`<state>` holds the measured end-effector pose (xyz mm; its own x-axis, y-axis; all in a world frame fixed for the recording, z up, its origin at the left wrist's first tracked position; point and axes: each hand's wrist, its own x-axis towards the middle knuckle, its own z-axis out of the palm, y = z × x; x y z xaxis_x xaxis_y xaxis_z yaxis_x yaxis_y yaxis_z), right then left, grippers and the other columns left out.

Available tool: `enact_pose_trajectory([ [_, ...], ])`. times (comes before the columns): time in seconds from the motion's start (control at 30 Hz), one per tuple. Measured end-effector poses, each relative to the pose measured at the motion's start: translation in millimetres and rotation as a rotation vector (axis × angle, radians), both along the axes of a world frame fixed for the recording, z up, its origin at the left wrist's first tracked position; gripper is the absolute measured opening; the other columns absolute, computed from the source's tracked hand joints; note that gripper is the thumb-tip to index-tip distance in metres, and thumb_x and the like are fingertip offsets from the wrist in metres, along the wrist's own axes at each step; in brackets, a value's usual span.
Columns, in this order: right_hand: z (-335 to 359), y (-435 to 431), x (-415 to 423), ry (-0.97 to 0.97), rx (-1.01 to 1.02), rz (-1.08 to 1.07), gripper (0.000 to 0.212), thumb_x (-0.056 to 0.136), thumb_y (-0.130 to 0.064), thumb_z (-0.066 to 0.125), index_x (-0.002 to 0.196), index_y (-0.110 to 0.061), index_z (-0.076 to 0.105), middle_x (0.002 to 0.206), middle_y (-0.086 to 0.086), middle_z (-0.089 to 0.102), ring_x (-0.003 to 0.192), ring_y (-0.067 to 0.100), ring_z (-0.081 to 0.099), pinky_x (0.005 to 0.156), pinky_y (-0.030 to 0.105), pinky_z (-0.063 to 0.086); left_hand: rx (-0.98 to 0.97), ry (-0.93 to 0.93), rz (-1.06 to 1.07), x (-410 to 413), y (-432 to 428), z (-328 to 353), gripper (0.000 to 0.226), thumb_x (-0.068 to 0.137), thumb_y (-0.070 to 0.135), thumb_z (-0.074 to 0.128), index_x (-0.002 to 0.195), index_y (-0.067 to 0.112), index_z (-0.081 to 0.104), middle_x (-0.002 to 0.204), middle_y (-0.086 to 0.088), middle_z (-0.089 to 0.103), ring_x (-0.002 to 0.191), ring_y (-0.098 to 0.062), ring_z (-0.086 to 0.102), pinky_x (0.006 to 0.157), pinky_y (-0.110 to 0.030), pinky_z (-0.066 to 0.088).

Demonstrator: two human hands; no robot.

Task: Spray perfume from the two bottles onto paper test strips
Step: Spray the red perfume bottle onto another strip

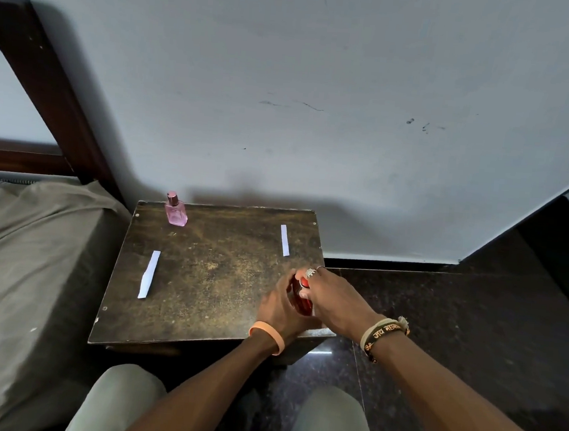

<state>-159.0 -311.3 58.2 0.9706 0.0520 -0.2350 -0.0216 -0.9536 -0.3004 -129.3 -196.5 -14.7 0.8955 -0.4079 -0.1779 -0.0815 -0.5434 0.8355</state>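
Small dark wooden table [209,277], top scuffed and worn, set against a pale wall [322,81]. Pink bottle [175,210]: upright at the table's far left corner, cap on, standing alone. Left paper strip [149,274]: flat near the left edge, slightly bent, well apart from the pink bottle. Right paper strip [284,240]: flat near the far right edge, just beyond the hands. Red bottle [303,299]: at the near right part of the table, enclosed by both hands, only slivers of red showing; shape, cap and whether its base touches the top cannot be made out. Left hand [280,304]: fingers curled round the red bottle from the left, orange wristband [267,337] on the wrist. Right hand [334,298]: closed over the bottle's top and right side, fingertips hidden, ring [310,272] on one finger, corded bands [384,334] on the wrist. Grey-sheeted bed [33,245] at left, cut by the frame; knees in pale trousers [115,403] at the bottom edge
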Motion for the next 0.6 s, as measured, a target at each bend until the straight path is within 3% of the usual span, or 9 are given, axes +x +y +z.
enact_pose_trajectory([
  [0.1,-0.9,0.2,-0.2,0.006,0.036,-0.026,0.016,0.099,-0.013,0.049,0.114,-0.015,0.054,0.110,0.006,0.061,0.096,0.026,0.061,0.084,0.041,0.051,0.023,-0.048,0.029,4.8,-3.2,2.4,0.071,0.060,0.041,0.083,0.122,0.025,0.054,0.110,0.002,0.068,0.100,-0.017,0.065,0.089,-0.029,0.050],
  [0.2,0.6,-4.3,1.6,-0.026,0.060,-0.043,0.010,0.100,-0.014,0.047,0.104,-0.018,0.055,0.103,0.003,0.061,0.091,0.022,0.059,0.080,0.040,0.050,0.089,-0.127,-0.046,13.7,2.8,0.9,0.072,0.056,0.052,0.079,0.118,0.025,0.055,0.104,0.006,0.068,0.095,-0.013,0.063,0.090,-0.031,0.049],
  [0.3,-1.0,-2.7,2.2,-0.047,0.048,-0.017,0.020,0.100,-0.015,0.049,0.118,-0.019,0.056,0.112,0.004,0.063,0.100,0.023,0.061,0.084,0.036,0.051,0.130,-0.170,-0.027,19.5,6.4,-3.7,0.078,0.050,0.062,0.072,0.118,0.028,0.055,0.105,0.009,0.066,0.096,-0.012,0.060,0.090,-0.031,0.049],
  [0.43,-5.3,2.7,4.9,-0.073,-0.190,0.190,0.048,0.097,-0.012,0.058,0.143,-0.014,0.044,0.135,0.007,0.051,0.124,0.023,0.051,0.095,0.033,0.049,0.127,-0.158,-0.037,22.0,5.0,-6.8,0.068,0.054,0.048,0.081,0.113,0.023,0.057,0.102,0.006,0.068,0.093,-0.014,0.064,0.087,-0.028,0.050],
  [0.6,-0.5,5.5,11.5,-0.064,-0.116,0.117,0.033,0.097,-0.016,0.059,0.129,-0.011,0.053,0.124,0.008,0.057,0.113,0.025,0.058,0.089,0.034,0.049,0.122,-0.154,0.002,22.4,4.8,-7.4,0.070,0.052,0.050,0.082,0.112,0.025,0.055,0.102,0.006,0.067,0.093,-0.015,0.063,0.082,-0.025,0.049],
])
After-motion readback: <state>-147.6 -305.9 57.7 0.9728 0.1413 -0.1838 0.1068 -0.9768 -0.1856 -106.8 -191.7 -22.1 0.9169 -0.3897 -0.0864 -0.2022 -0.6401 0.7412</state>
